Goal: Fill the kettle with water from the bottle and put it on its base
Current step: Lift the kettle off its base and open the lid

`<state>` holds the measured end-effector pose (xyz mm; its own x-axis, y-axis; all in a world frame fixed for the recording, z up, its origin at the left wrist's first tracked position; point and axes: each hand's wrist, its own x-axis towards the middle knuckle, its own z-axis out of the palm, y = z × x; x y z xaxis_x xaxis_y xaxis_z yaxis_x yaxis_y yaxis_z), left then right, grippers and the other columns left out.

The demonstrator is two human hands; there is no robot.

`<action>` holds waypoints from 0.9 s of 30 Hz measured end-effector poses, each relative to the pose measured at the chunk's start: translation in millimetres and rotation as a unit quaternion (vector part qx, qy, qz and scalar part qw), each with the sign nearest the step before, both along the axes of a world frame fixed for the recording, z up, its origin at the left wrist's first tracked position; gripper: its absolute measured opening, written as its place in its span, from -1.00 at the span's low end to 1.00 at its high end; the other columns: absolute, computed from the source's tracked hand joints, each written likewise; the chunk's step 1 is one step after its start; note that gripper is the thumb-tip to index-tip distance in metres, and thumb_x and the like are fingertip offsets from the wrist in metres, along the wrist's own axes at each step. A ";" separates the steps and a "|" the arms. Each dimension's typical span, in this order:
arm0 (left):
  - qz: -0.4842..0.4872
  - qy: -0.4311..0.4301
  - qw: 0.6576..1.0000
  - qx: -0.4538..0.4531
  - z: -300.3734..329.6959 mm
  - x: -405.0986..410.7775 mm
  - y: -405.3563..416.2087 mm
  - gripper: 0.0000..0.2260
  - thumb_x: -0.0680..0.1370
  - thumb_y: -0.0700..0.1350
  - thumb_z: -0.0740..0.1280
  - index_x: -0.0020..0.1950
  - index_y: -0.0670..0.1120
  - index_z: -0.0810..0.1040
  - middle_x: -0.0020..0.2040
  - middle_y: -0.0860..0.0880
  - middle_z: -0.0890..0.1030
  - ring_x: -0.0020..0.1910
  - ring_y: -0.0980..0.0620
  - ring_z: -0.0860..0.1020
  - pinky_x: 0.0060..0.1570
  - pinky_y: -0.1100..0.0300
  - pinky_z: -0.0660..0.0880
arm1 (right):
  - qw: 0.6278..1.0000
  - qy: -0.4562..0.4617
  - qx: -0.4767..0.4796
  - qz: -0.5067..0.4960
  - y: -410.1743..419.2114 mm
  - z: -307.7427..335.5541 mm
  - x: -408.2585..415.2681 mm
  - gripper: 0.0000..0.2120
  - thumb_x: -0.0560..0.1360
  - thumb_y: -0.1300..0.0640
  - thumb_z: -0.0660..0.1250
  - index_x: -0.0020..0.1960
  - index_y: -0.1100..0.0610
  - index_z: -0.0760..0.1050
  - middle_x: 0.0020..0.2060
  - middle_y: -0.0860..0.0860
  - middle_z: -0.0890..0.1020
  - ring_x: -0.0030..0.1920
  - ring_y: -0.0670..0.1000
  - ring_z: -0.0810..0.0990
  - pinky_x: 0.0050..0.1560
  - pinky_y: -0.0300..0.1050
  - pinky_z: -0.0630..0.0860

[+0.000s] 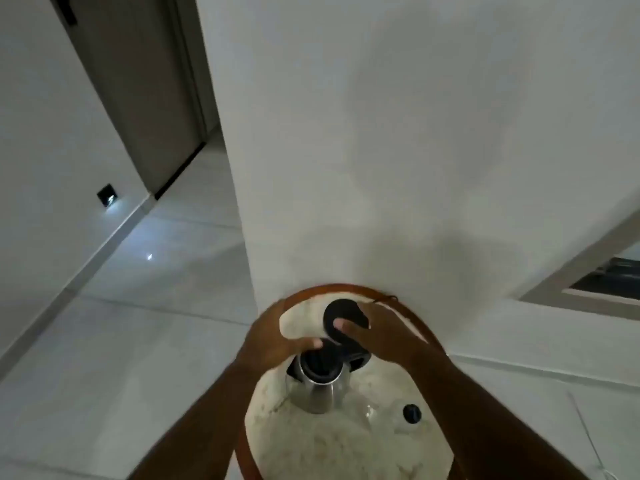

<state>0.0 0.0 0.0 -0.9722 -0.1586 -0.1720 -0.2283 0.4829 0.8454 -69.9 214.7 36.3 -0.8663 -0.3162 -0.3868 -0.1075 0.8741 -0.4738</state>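
Note:
A steel kettle with a black top stands on the round table. My left hand curls around the kettle's black rim from the left. Just behind the kettle lies the black round base, its cord running off towards the wall. My right hand reaches in from the right, fingertips on the base and palm over the kettle's black handle. Whether it grips the handle is hidden. A black bottle cap shows to the right of the kettle, on what looks like a clear bottle.
The table has a pale stone top and a wooden rim, and stands against a white wall corner. Pale floor tiles stretch to the left towards a door. A thin white cable lies on the floor at the right.

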 end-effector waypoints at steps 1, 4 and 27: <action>0.008 -0.018 0.999 0.036 -26.1 5.9 2.6 -0.12 0.08 0.33 0.59 0.34 0.39 0.32 0.29 0.28 0.47 0.28 0.26 0.43 0.08 0.55 0.33 | 1.000 -0.030 0.003 0.002 -5.4 -27.0 -1.1 0.05 0.24 -0.57 0.09 0.50 0.11 0.17 0.47 0.13 0.29 0.44 0.13 0.29 0.39 0.05 0.25; 0.009 -0.084 0.996 0.033 -84.8 16.6 10.5 0.06 0.09 0.26 0.62 0.50 0.14 0.21 0.42 0.17 0.34 0.37 0.17 0.30 0.21 0.31 0.27 | 0.997 -0.075 0.012 -0.020 -11.5 -83.4 2.0 0.12 0.17 -0.60 0.07 0.50 0.11 0.14 0.50 0.13 0.22 0.49 0.15 0.18 0.42 0.09 0.20; -0.102 -0.105 0.988 0.041 -163.0 3.6 10.5 -0.16 0.11 0.15 0.63 0.16 0.59 0.19 0.06 0.61 0.42 0.07 0.36 0.47 0.00 0.47 0.35 | 0.988 -0.134 -0.074 0.008 -5.2 -121.4 -21.1 -0.70 0.39 -0.08 0.42 -0.07 0.16 0.58 -0.18 0.12 0.67 -0.15 0.08 0.66 -0.03 -0.01 0.62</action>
